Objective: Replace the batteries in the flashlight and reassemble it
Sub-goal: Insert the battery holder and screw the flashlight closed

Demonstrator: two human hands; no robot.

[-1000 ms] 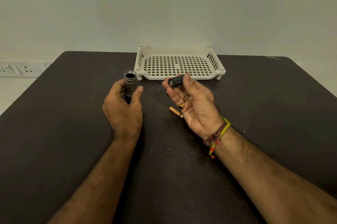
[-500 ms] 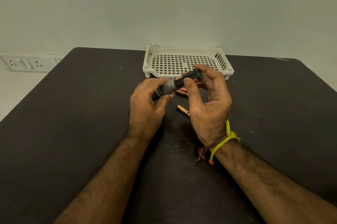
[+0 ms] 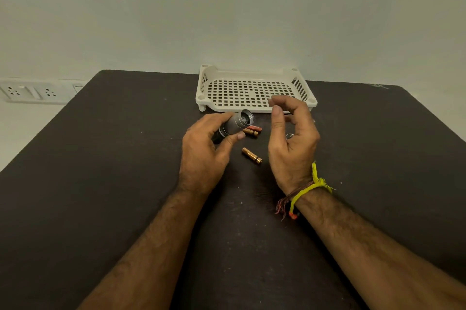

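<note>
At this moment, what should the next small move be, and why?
Probably the right hand, which appears empty, should reach for the small shiny part on the table just beside it, likely the cap. The left hand holds the flashlight with its open end facing right, and three batteries lie loose on the table.
</note>
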